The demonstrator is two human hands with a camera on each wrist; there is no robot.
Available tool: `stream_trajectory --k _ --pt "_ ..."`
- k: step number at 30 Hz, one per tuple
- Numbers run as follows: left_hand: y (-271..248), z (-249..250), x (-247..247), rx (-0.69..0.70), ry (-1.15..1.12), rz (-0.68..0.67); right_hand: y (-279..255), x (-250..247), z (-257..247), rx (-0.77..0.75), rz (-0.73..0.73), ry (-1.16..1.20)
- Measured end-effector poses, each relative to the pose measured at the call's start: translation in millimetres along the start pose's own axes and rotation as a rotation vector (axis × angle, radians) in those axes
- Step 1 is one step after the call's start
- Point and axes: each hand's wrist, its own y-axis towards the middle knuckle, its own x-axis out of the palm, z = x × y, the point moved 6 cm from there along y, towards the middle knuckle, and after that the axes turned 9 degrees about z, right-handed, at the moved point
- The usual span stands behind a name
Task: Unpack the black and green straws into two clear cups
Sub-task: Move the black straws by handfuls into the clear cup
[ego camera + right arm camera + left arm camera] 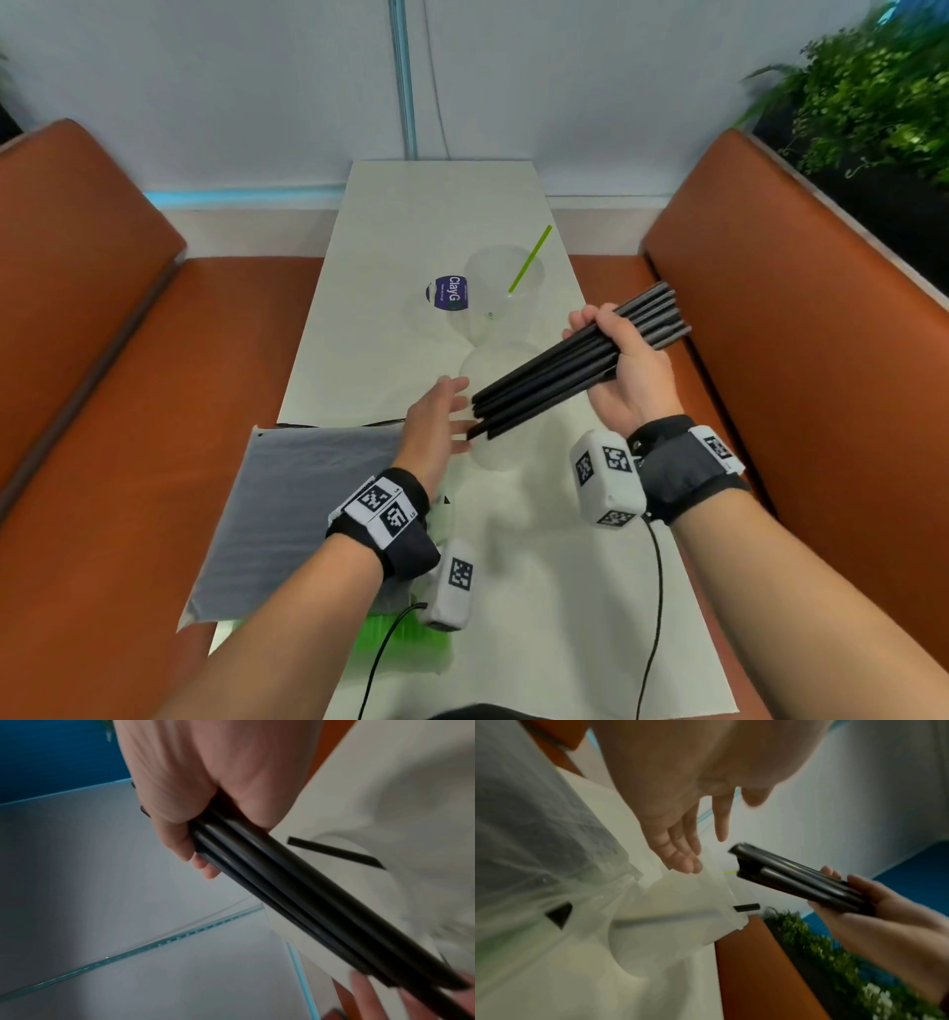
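Observation:
My right hand [611, 334] grips a bundle of black straws [565, 370] around its upper half, slanting down to the left above the near clear cup [495, 457]. My left hand [447, 411] is open, its straight fingers right beside the bundle's lower ends; whether they touch is unclear. In the left wrist view the near cup [693, 912] holds one black straw [746, 907], and the bundle [795, 882] hangs above it. The far clear cup [488, 318] holds one green straw [531, 257]. The right wrist view shows my fingers [195, 850] curled round the bundle [295, 892].
A flat greyish plastic bag [298, 514] lies on the white table [390, 216] at the left. Green straws in a wrapper [405, 632] lie under my left wrist. A purple sticker [449, 293] is left of the far cup. Orange benches [102, 360] flank the table.

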Motion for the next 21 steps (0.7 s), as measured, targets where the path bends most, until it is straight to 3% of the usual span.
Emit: stream_trajectory --k 3,8,16,21 --pt "10.8 -5.6 4.4 0.140 0.383 -0.036 20.3 -9.2 -32.6 -0.101 0.111 0.021" --pt "16.4 -24.1 21.4 0.152 0.743 -0.201 41.4 -9.7 -45.7 -0.201 0.169 -0.069" --pt "20.9 -30.0 22.5 0.155 0.774 -0.214 63.2 -18.5 2.7 -0.261 0.175 -0.480" --pt "20.2 -31.3 25.3 0.145 0.752 -0.220 71.1 -32.0 35.2 -0.216 0.184 -0.665"
